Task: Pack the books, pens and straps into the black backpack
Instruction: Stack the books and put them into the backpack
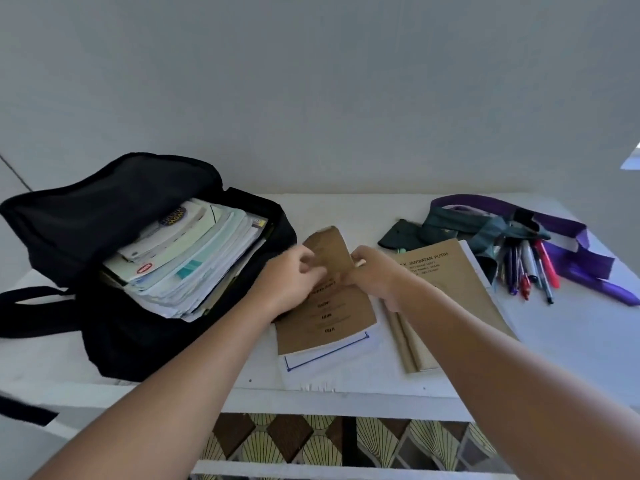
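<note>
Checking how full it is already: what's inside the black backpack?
The black backpack lies open, holding a thick stack of books and papers. Anything beneath the stack is covered.

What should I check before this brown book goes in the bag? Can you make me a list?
1. Backpack open: ok.
2. Room on top of the book stack inside: cannot tell, it looks quite full.
3. Both hands on the brown book, left hand and right hand: ok.
4. Its cover flat: not ok, the top is bent up.
5. Pens and purple strap packed: not ok, on the table.
</note>
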The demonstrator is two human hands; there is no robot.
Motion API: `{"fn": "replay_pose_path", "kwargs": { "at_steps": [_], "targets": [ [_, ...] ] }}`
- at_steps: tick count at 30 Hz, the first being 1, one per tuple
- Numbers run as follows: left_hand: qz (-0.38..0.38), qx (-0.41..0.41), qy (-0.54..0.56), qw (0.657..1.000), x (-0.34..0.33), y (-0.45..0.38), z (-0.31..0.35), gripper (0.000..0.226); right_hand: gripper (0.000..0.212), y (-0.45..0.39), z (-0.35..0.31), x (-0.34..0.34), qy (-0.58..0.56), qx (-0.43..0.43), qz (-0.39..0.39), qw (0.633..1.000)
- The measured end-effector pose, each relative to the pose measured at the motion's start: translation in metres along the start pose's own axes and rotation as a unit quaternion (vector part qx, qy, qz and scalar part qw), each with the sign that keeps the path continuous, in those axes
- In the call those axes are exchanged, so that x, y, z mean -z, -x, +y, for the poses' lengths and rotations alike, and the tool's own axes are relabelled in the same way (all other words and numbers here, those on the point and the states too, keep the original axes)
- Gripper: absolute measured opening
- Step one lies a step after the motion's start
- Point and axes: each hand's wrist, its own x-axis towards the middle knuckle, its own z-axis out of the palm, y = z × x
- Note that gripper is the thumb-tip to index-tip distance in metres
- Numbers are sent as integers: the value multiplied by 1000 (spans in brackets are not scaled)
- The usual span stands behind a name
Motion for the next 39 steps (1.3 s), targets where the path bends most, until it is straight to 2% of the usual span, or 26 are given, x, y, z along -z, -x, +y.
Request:
{"fn": "replay_pose_path", "kwargs": {
  "at_steps": [1, 2, 4, 5, 7, 9, 10, 12, 15, 17, 19, 20, 21, 22, 24, 25, 26, 28, 29, 30, 32, 34, 37, 39],
  "targets": [
    [56, 44, 123, 990, 3, -4, 0, 34, 23, 4, -3, 6, -12, 37, 26, 999],
    [84, 109, 252, 958, 8, -9, 2, 35, 22, 8, -7, 13, 0, 77, 57, 995],
    [32, 237, 452, 859, 23, -21, 8, 52, 20, 18, -11, 29, 42, 162, 110, 980],
    [-18, 273, 505, 819, 31, -24, 10, 63, 21, 22, -13, 37, 45, 198, 120, 972],
    [-105, 298, 554, 770, 43, -31, 13, 80, 22, 29, -9, 50, 26, 248, 129, 960],
    [-169, 289, 579, 743, 46, -38, 21, 86, 21, 37, -6, 63, 30, 292, 140, 946],
    [-191, 280, 579, 742, 45, -41, 27, 84, 20, 40, -3, 68, 45, 311, 144, 938],
    [-206, 255, 576, 749, 43, -44, 43, 68, 15, 42, 2, 77, 113, 359, 171, 911],
    [-167, 198, 605, 753, 41, -47, 63, 40, 8, 37, 11, 88, 213, 435, 252, 838],
    [-165, 144, 606, 765, 44, -44, 79, 36, 13, 32, 21, 93, 234, 413, 356, 805],
    [-178, 111, 601, 771, 44, -37, 94, 35, 10, 31, 32, 98, 202, 332, 456, 801],
    [-176, 102, 591, 780, 40, -34, 100, 28, 8, 31, 41, 101, 196, 299, 472, 806],
    [-168, 91, 573, 797, 33, -30, 104, 17, 13, 32, 49, 104, 192, 271, 456, 825],
    [-154, 68, 539, 826, 24, -28, 105, 15, 27, 31, 58, 109, 164, 251, 409, 862],
    [-143, 11, 463, 874, 0, -20, 99, 26, 46, 35, 68, 116, -9, 186, 275, 943],
    [-151, -12, 439, 885, -12, -15, 95, 27, 39, 39, 70, 121, -122, 137, 212, 960],
    [-171, -28, 424, 889, -25, -9, 87, 26, 25, 42, 75, 125, -215, 80, 153, 961],
    [-205, -39, 415, 886, -47, -2, 74, 24, 26, 45, 87, 129, -259, -2, 82, 962],
    [-203, -43, 396, 895, -55, 0, 68, 23, 27, 45, 94, 131, -227, -14, 83, 970],
    [-192, -54, 353, 914, -62, 1, 62, 20, 38, 43, 100, 131, -201, -14, 102, 974],
    [-187, -81, 251, 946, -72, 4, 56, 17, 63, 40, 106, 134, -220, -17, 142, 965],
    [-217, -88, 161, 959, -78, 8, 56, 28, 74, 40, 104, 137, -228, -10, 170, 959],
    [-232, -103, -25, 967, -82, 18, 65, 41, 68, 43, 100, 144, -174, 9, 183, 968],
    [-242, -105, -77, 961, -86, 22, 71, 43, 62, 45, 101, 148, -108, 13, 181, 977]
  ]
}}
